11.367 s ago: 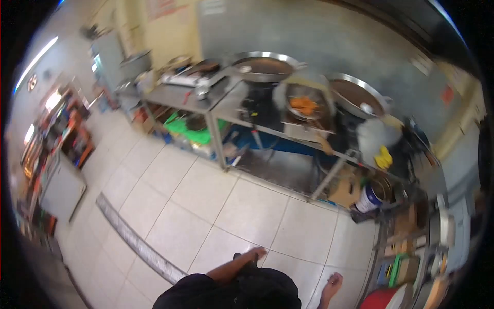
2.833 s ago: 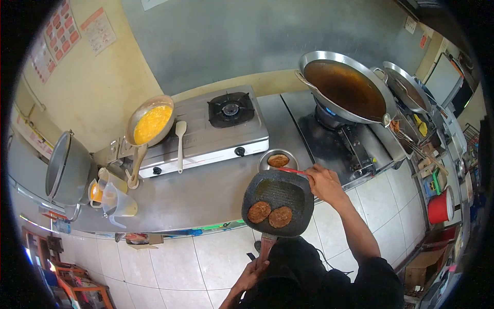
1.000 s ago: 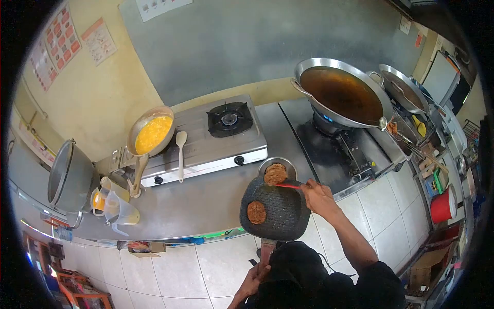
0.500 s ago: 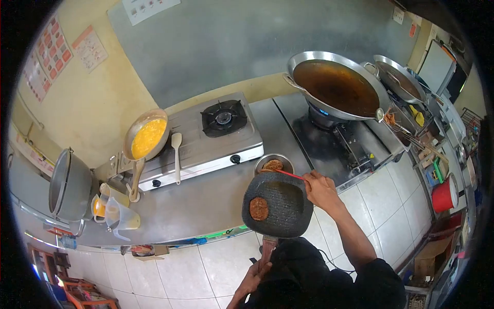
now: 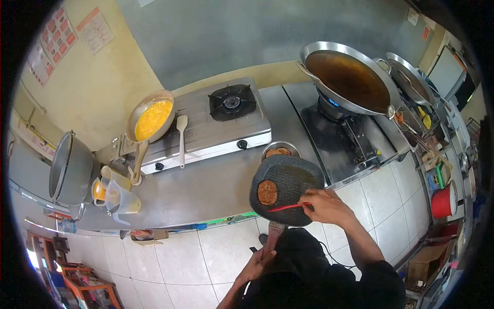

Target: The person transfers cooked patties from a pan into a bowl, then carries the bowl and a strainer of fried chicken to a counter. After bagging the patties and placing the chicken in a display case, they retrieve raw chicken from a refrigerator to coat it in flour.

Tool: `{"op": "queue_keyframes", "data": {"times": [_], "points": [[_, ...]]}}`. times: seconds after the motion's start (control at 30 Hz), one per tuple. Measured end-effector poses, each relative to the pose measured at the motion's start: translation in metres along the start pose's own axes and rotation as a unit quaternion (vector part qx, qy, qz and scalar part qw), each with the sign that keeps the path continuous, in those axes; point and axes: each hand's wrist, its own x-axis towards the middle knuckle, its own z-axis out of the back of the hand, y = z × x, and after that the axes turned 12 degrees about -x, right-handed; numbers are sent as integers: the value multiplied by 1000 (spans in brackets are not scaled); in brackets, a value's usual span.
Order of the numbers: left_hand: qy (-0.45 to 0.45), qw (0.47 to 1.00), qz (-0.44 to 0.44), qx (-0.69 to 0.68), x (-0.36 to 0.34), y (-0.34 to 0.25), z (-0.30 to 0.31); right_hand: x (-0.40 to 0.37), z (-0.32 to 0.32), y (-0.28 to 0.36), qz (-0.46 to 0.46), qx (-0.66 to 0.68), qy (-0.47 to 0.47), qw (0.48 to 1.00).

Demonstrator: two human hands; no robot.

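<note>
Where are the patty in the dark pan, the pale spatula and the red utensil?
Patty (image 5: 267, 192): head view, middle of its top.
Pale spatula (image 5: 181, 122): head view, its broad flat end.
Red utensil (image 5: 287, 207): head view, its thin shaft.

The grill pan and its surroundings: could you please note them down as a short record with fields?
Left hand: grips grill pan by its handle
Right hand: holds red utensil
In grill pan: one brown patty
Metal bowl: partly hidden, holds brown food
Stove: frying pan, spatula
Large wok: dark liquid
</note>
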Motion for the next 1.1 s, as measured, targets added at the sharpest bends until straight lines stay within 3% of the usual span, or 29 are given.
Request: {"op": "queue_keyframes", "data": {"times": [0.1, 0.13, 0.3, 0.4, 0.63, 0.73, 0.93, 1.1], "points": [[32, 998, 57, 11, 7, 3, 5, 3, -29, -3, -13, -31, -111, 993], [34, 999, 38, 14, 8, 2, 4, 5, -28, -6, -14, -41, -119, 992], [53, 998, 11, 10, 11, 9, 2, 11, -13, -28, -50, -88, -155, 983], [82, 994, 63, 28, 14, 10, 6, 9, -5, -47, -65, -95, -148, 982], [69, 997, 15, -24, 16, 20, -2, 3, 0, -58, -115, -111, -145, 977], [61, 998, 16, -27, 13, 12, -7, 11, -9, -67, -79, -115, -188, 972], [12, 998, 50, -33, -2, 3, -11, 39, 0, -59, -27, -130, -161, 978], [-35, 997, 59, -25, -10, 8, -10, 60, 6, -52, -3, -120, -193, 974]]}}
